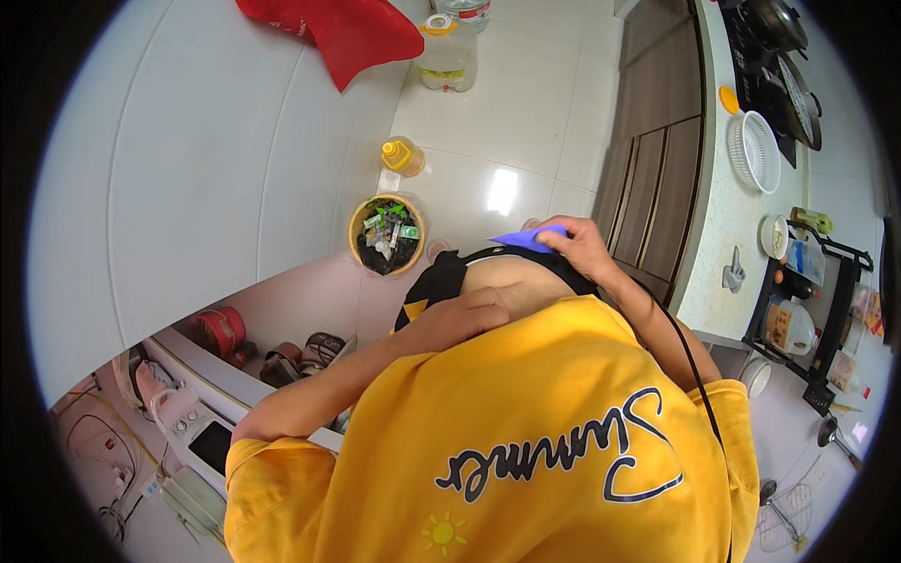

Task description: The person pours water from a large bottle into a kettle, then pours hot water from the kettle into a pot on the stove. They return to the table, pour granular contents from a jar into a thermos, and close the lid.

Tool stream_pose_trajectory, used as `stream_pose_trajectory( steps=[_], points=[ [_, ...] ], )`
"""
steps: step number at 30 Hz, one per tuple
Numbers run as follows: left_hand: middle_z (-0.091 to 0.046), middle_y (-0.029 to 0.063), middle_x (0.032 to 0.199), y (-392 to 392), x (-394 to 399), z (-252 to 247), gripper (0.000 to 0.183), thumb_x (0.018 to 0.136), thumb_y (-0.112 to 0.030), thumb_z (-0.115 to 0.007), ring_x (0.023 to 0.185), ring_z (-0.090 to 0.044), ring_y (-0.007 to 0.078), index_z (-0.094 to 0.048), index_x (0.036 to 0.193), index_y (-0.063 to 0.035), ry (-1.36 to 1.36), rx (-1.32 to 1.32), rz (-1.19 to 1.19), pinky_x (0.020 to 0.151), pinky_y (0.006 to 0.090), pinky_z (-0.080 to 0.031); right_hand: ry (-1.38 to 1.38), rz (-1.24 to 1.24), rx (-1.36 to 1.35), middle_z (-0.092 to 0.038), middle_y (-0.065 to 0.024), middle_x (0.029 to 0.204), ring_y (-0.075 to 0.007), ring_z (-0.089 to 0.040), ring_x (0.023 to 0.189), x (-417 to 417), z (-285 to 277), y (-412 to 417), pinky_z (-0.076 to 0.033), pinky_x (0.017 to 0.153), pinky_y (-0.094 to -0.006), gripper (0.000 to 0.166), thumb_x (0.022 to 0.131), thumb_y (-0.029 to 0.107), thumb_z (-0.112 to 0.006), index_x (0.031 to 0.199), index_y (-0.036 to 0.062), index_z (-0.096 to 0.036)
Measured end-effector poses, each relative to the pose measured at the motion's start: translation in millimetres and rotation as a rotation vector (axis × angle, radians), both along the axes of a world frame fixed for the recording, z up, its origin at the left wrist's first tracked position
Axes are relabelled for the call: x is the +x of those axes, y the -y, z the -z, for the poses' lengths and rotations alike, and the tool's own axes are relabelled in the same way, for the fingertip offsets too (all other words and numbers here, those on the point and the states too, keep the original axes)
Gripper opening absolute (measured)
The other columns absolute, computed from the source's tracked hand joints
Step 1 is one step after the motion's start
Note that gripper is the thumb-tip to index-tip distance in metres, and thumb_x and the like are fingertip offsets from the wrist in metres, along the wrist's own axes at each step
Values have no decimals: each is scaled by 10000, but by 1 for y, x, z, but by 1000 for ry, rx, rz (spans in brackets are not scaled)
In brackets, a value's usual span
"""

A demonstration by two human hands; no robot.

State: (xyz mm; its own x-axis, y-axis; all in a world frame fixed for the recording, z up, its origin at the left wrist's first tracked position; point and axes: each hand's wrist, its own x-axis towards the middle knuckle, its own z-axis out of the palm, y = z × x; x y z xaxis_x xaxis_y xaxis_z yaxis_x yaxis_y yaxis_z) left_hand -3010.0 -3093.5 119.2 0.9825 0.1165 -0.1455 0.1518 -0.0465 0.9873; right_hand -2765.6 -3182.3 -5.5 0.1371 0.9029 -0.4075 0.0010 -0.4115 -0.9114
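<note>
My right hand (578, 246) pinches a thin purple sheet (531, 240) between thumb and fingers, with a pointed end towards the left; paper or cloth, I cannot tell. It lies over the waistband of black trousers (435, 281). My left hand (475, 310) rests with curled fingers on the bare belly, beside the hem of a yellow T-shirt (521, 394). Whether it grips the hem is hidden. A black cord (686, 338) runs down by the right arm.
A lined waste bin (352, 232) with rubbish, a yellow-capped bottle (402, 156) and a large clear plastic bottle (448, 60) stand on the floor. At right, a counter (711, 281) bears a white basket (754, 151), pans, a bowl (774, 237) and a black rack (838, 310). A red bag (352, 32) is at top.
</note>
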Motion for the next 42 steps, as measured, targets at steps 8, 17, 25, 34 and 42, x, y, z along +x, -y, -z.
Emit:
stream_pose_trajectory(
  steps=[8, 17, 25, 34, 42],
  points=[
    [-522, 78, 976, 0, -1, -18, 179, 801, -62, -563, 956, -526, 198, -550, 979, -45, -110, 25, -50, 800, 250, -409, -73, -427, 438, -617, -107, 1114, -270, -518, 1132, -23, -66, -11, -372, 972, -373, 131, 867, 86, -571, 941, 18, -655],
    [-564, 85, 966, -17, 10, -35, 142, 857, -54, -528, 918, -554, 176, -560, 994, -33, -89, 121, 23, 785, 251, -432, -469, -587, 106, -611, -176, 1095, -287, -428, 1233, -7, -57, -7, -354, 1005, -380, 428, 963, 333, -415, 1000, -27, -644],
    [-641, 60, 895, -29, 43, 35, 107, 864, -28, -556, 831, -583, 99, -586, 964, -2, -559, -391, -221, 731, 237, -468, -27, -699, 144, -670, -87, 896, -166, -623, 857, -1, -69, -20, -477, 772, -300, 178, 820, 166, -612, 913, 15, -630],
    [-673, 46, 849, -37, 89, 8, 155, 852, -156, -611, 741, -578, 93, -671, 933, -38, -428, 313, 232, 672, 272, -469, -663, -344, 369, -484, -139, 1304, -290, -422, 1226, 21, -18, 42, -312, 1021, -348, 579, 914, 455, -421, 1328, 51, -405],
    [-554, -50, 597, -39, 109, 27, 252, 825, -276, -672, 526, -447, 29, -678, 739, -38, -931, -376, -202, 461, 184, -343, 410, -676, 350, -384, -74, 1408, -337, -222, 1354, 71, -85, 51, -172, 1093, -439, 413, 904, 212, -448, 1300, 98, -479]
  ],
)
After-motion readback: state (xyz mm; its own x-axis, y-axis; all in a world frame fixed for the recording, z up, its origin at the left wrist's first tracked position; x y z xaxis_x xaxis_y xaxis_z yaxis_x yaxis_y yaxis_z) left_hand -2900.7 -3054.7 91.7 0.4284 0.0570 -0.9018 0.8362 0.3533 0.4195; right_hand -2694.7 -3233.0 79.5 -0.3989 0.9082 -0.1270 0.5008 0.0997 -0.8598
